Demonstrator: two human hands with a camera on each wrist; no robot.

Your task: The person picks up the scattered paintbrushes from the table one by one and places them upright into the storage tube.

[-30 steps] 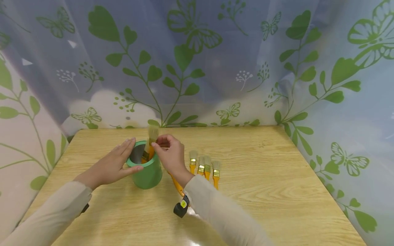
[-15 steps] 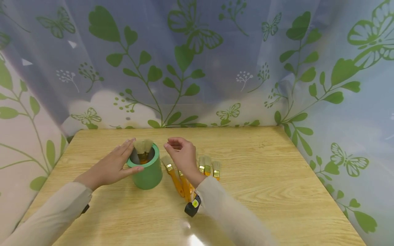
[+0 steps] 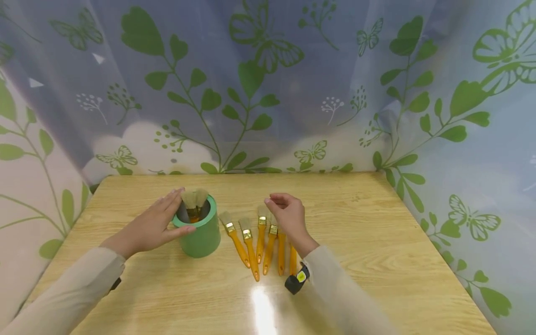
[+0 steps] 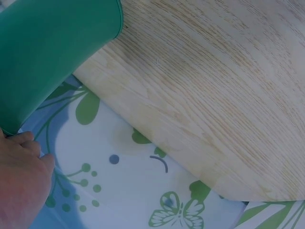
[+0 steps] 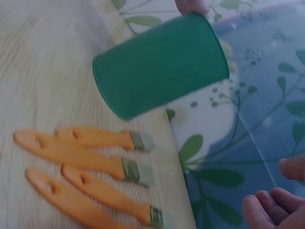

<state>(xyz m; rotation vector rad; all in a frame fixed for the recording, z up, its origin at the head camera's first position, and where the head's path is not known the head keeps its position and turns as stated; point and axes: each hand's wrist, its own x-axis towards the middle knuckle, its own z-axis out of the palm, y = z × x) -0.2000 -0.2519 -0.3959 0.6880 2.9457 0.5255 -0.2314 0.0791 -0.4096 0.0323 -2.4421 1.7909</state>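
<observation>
A green can [image 3: 201, 242] stands upright at the left of the table with two paintbrushes [image 3: 190, 200] in it, bristles up. My left hand [image 3: 154, 222] rests against its rim, fingers straight along the left side and thumb across the near side. Several flat paintbrushes [image 3: 250, 251] with orange handles lie fanned out right of the can, bristles pointing away from me. Over the bristle ends of the right-hand ones hovers my right hand [image 3: 289, 218], partly hiding them. Its fingers [image 5: 267, 205] are loosely bent, with a gap to the thumb and nothing between.
The wooden table [image 3: 368, 242] reaches back to a printed curtain [image 3: 293, 116] with leaves and butterflies, which also flanks both sides. A black wrist camera strap [image 3: 296, 279] hangs below my right sleeve, near the brush handles.
My right hand has let go of a paintbrush, which dropped into the can beside another, and has moved right over the loose brushes. My left hand has stayed at the can.
</observation>
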